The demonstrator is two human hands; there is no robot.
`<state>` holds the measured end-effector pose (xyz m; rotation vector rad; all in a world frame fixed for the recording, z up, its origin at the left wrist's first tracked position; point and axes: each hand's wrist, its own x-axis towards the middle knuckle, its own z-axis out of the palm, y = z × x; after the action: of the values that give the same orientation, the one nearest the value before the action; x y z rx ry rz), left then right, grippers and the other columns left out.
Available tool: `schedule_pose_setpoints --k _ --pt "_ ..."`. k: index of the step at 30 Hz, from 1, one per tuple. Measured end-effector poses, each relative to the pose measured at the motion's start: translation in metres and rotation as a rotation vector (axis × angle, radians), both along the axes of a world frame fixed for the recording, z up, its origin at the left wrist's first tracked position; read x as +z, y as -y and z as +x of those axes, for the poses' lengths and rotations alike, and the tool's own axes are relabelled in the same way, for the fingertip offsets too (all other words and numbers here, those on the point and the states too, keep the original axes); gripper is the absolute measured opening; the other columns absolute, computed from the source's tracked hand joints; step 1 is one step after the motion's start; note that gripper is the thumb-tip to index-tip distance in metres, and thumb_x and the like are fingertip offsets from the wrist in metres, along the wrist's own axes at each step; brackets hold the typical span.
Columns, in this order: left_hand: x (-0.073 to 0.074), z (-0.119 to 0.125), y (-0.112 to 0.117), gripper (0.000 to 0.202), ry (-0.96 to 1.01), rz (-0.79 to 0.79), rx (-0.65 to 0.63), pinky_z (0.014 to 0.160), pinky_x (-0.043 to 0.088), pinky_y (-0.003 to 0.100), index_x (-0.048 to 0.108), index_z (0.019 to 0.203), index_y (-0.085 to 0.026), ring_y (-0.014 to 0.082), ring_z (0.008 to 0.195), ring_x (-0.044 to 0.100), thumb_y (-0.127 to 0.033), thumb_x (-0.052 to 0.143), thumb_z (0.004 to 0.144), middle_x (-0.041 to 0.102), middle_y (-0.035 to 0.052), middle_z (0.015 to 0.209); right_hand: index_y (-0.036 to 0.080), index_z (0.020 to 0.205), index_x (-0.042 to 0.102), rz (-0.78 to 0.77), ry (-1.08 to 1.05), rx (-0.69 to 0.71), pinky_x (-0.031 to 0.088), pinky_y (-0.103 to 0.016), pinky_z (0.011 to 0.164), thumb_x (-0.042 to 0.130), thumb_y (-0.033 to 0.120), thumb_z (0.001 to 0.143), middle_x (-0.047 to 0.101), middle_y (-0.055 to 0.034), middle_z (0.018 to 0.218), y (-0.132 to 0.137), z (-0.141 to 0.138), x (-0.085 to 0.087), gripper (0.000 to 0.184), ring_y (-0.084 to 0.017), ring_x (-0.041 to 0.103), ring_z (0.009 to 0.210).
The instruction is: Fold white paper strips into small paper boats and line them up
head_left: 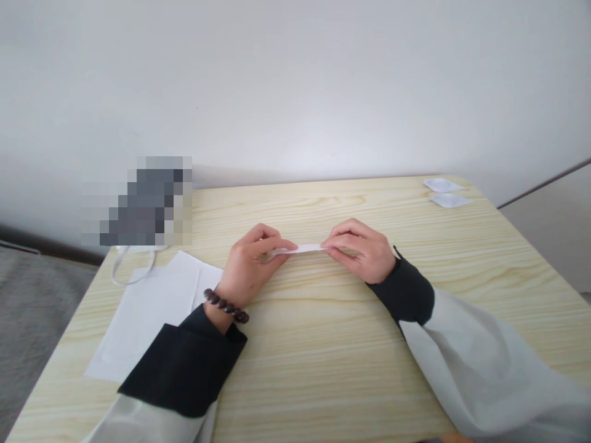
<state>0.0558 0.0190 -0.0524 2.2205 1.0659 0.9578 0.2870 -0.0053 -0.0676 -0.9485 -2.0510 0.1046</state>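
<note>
A narrow white piece of paper [310, 248], seen nearly edge-on, stretches between my two hands above the middle of the table. My left hand [258, 258] pinches its left end between thumb and fingers; a dark bead bracelet [226, 306] circles that wrist. At the other end, my right hand [362, 246] grips the paper with thumb and fingertips. How the paper is folded cannot be made out from this angle.
Loose white sheets [152, 307] lie on the wooden table [332, 369] at the left, beside a white cable [133, 280] and a blurred-out dark object [143, 206]. Two small folded paper pieces [450, 200] rest at the far right corner. A wall [314, 92] stands behind.
</note>
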Motion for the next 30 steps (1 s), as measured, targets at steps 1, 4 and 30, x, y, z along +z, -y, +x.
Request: schedule_pose_setpoints --k 1,4,30 --pt "-0.002 -0.001 -0.001 0.015 -0.038 0.016 -0.012 0.063 0.044 0.024 0.073 0.089 -0.021 0.0117 0.07 0.054 -0.025 0.06 0.081 0.057 0.0027 0.082 0.02 0.083 0.069 0.01 0.048 -0.015 0.048 -0.028 0.068 0.057 0.019 0.085 0.064 -0.006 0.082 -0.001 0.001 -0.001 0.013 -0.014 0.058 0.074" --pt "-0.007 -0.004 -0.003 0.019 -0.158 0.056 -0.061 0.066 0.045 0.025 0.072 0.094 -0.022 0.0132 0.073 0.055 -0.026 0.057 0.084 0.058 0.0034 0.083 0.022 0.08 0.071 0.001 0.163 -0.029 0.045 -0.029 0.068 0.059 0.023 0.085 0.064 -0.0048 0.08 -0.004 0.002 -0.005 0.013 -0.014 0.055 0.071" --pt "0.005 -0.011 0.0 0.024 -0.487 0.264 -0.067 0.074 0.047 0.029 0.07 0.086 -0.019 0.0184 0.084 0.058 -0.028 0.049 0.09 0.066 0.0048 0.087 0.016 0.1 0.068 -0.1 0.261 0.02 0.044 -0.03 0.07 0.045 0.019 0.092 0.058 -0.0069 0.081 -0.005 0.003 -0.008 0.024 -0.015 0.052 0.074"
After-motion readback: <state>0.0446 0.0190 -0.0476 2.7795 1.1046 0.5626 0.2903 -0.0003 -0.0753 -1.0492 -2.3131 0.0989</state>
